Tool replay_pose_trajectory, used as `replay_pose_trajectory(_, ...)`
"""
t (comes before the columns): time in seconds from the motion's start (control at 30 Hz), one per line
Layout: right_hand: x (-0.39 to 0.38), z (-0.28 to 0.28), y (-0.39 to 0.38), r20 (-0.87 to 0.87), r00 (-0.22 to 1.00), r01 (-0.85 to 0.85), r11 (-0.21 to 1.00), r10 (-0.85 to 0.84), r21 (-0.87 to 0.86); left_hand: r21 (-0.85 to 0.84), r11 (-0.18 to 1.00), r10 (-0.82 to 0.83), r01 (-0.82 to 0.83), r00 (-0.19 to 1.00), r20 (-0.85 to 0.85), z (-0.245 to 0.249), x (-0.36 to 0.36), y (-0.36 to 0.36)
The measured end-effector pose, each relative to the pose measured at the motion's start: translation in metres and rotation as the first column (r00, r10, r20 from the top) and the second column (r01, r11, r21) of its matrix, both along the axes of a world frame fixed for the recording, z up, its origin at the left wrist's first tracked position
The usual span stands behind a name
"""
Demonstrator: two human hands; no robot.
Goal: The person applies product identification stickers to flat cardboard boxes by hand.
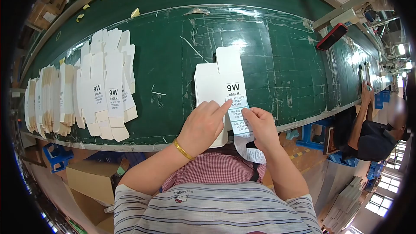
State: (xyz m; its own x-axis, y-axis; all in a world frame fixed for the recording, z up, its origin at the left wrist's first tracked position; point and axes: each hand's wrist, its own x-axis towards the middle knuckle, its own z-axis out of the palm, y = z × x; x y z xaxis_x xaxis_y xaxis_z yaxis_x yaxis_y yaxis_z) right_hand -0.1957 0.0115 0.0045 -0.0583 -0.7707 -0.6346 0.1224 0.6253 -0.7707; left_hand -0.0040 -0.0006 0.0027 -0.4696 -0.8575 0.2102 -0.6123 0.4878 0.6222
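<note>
A flat white carton point(229, 67) printed "9W 800LM" lies on the green table in front of me, on top of another flat white carton point(206, 82). My left hand point(201, 125) touches the printed carton with an outstretched index finger, at the edge of a small label below the print. The other fingers are bent and partly hidden. My right hand point(263, 130) pinches a strip of printed labels point(241, 126) between thumb and fingers. The strip's top end meets the carton's lower part, and its tail curls down past the table edge.
Stacks of flat white cartons point(104, 91) lie to the left on the green table point(294, 78). At the back right lies a red-edged phone-like object point(332, 37). Another person point(375, 134) sits at the far right, hands at the table. A cardboard box point(92, 181) stands below left.
</note>
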Motion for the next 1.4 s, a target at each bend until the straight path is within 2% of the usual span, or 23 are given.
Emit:
replay_pose_trajectory(0.5,-0.006,-0.007,0.001,0.058,0.998,0.003,1.0,-0.004,0.025,0.039,0.999,-0.032,0.029,0.996,0.088,0.006,-0.003,-0.011)
replay_pose_trajectory(0.67,-0.01,-0.016,0.008,-0.012,0.999,-0.032,0.998,0.031,-0.045,0.05,0.998,-0.051,0.043,0.984,0.17,0.01,-0.008,-0.014)
replay_pose_trajectory(0.8,-0.03,-0.027,0.041,-0.142,0.988,-0.083,0.981,0.059,-0.177,0.036,0.998,-0.062,0.056,0.982,0.18,0.012,-0.008,-0.015)
replay_pose_trajectory(0.87,-0.039,-0.03,0.063,-0.212,0.976,-0.109,0.964,0.057,-0.241,0.01,0.998,-0.063,0.062,0.98,0.191,0.012,-0.008,-0.013)
replay_pose_trajectory(1.0,-0.058,-0.044,0.104,-0.161,0.983,-0.129,0.947,0.083,-0.296,-0.094,0.991,-0.078,0.097,0.978,0.193,0.005,0.001,0.003)
replay_pose_trajectory(1.1,-0.062,-0.044,0.122,-0.097,0.989,-0.137,0.93,0.11,-0.341,-0.309,0.943,-0.062,0.123,0.978,0.2,0.009,-0.004,0.006)
replay_pose_trajectory(1.23,-0.056,-0.037,0.128,-0.099,0.988,-0.15,0.912,0.121,-0.383,-0.374,0.907,-0.093,0.194,0.958,0.271,0.006,-0.026,-0.009)
replay_pose_trajectory(1.33,-0.051,-0.034,0.13,-0.122,0.983,-0.176,0.893,0.137,-0.415,-0.402,0.878,-0.127,0.258,0.938,0.323,-0.014,-0.033,-0.017)
replay_pose_trajectory(1.4,-0.049,-0.038,0.135,-0.114,0.984,-0.169,0.897,0.134,-0.408,-0.427,0.843,-0.132,0.327,0.896,0.424,-0.02,-0.035,-0.017)
